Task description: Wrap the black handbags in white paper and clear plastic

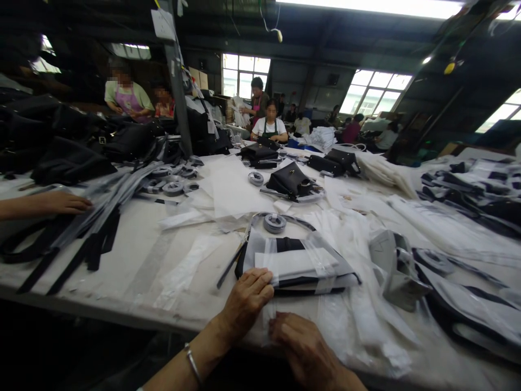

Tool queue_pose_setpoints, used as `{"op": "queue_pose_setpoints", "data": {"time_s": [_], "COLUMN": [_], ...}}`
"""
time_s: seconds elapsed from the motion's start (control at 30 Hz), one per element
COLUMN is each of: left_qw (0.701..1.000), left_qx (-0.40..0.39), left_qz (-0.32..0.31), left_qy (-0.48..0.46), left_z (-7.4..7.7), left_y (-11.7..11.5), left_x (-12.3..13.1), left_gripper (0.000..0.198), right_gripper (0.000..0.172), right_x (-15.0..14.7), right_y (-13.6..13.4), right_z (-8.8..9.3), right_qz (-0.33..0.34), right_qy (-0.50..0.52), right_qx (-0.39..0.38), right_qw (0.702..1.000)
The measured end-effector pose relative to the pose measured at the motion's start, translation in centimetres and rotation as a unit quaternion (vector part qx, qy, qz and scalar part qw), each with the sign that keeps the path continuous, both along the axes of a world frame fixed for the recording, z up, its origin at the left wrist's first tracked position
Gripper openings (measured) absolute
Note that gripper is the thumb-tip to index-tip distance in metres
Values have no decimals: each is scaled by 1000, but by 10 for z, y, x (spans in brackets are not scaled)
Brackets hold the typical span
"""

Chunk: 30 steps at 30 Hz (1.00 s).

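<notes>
A black bag (288,245) lies flat on the table, with white sheets and clear plastic strips over its front. My left hand (249,298) is at the bag's near left edge, its fingers bent together on a clear strip there. Nearer the table's edge is my right hand (303,345), blurred, its fingertips by the lower part of that strip; what they pinch, if anything, is too small to make out. A wrapped coil (274,222) rests just behind the bag.
Another person's hand (65,202) reaches over black straps (95,244) on the left. A grey tape dispenser (396,269) stands to the right, near another wrapped bag (472,309). White sheets (234,187) and a black bag (291,181) lie farther back; people sit beyond.
</notes>
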<state>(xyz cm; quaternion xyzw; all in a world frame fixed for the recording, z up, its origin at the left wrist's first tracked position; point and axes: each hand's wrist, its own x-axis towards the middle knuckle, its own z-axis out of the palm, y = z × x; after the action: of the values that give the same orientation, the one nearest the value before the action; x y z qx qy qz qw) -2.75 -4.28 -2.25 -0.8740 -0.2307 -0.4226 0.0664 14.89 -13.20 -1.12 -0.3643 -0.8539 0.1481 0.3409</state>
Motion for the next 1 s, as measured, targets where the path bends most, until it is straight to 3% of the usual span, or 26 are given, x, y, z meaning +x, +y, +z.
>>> {"op": "queue_pose_setpoints", "data": {"time_s": [0.17, 0.3, 0.47, 0.57, 0.7, 0.83, 1.0], "left_qw": [1000, 1000, 997, 989, 976, 961, 961], "left_qx": [-6, -17, -62, -136, -172, -186, -190], "left_qz": [4, 13, 39, 54, 100, 156, 150], "left_qy": [-4, 10, 27, 0, -93, -133, -131], "left_z": [-1, -1, 13, 21, 17, 9, 11], "left_y": [0, -4, -16, -20, -15, -4, -2], "left_x": [1, -1, -10, -9, 5, 17, 19], "left_gripper": [30, 29, 30, 28, 3, 18, 17], "right_gripper": [19, 18, 16, 16, 13, 15, 17], "right_x": [1, -1, 4, 8, 9, 9, 11], "right_y": [-8, 5, 46, 69, 86, 96, 102], "right_z": [-3, 24, 52, 52, 50, 48, 41], "right_qz": [9, -15, -80, -123, -161, -174, -194], "right_qy": [24, 19, 6, -7, -26, -23, 8], "right_qx": [-2, 27, 35, -45, -127, -152, -202], "right_qw": [1000, 999, 996, 991, 978, 973, 960]}}
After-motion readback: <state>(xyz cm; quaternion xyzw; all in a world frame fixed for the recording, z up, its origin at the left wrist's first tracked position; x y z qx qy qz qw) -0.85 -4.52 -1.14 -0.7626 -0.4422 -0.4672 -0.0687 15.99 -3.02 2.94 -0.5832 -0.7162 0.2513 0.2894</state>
